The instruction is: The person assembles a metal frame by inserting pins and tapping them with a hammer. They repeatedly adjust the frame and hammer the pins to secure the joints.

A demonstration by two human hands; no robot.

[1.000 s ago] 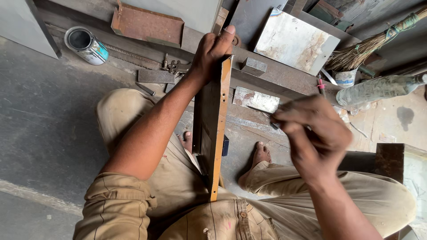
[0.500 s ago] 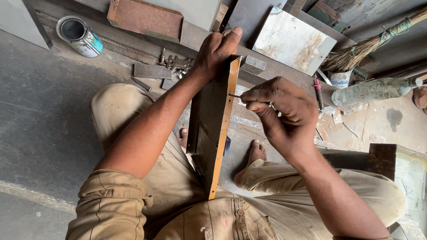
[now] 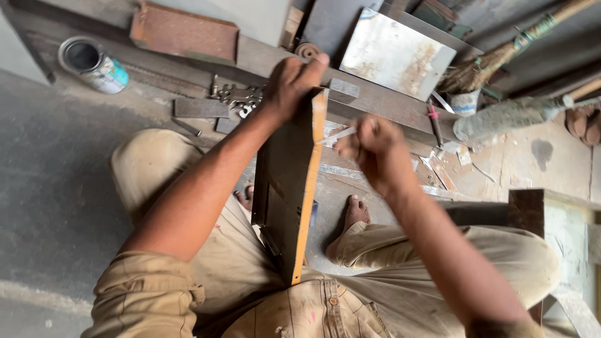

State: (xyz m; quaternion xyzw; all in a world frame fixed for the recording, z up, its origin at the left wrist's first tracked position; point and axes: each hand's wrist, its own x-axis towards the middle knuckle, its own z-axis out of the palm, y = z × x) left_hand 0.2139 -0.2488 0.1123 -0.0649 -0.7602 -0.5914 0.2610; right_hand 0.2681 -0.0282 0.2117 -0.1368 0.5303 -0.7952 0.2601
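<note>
A dark wooden board [image 3: 285, 188] with an orange-brown edge stands on its side between my knees, leaning away from me. My left hand [image 3: 291, 81] grips its far top corner, thumb over the end. My right hand [image 3: 372, 150] is closed on a thin pale stick-like tool [image 3: 335, 136] whose tip touches the board's upper edge near the top. The hand is blurred, so the tool's exact kind is unclear. My bare feet [image 3: 354, 213] rest on the floor under the board.
A small tin can [image 3: 94, 62] stands at the far left. Rusty metal plates [image 3: 184, 34], a grey sheet [image 3: 394, 53], ornate metal fittings [image 3: 235, 97], a broom [image 3: 501, 53] and a plastic bottle [image 3: 507, 116] lie along the far side. A dark wooden block [image 3: 526, 209] sits at right.
My right hand has moved left and up from the right side to the board's top edge, bringing the thin tool against it. My left hand keeps its grip.
</note>
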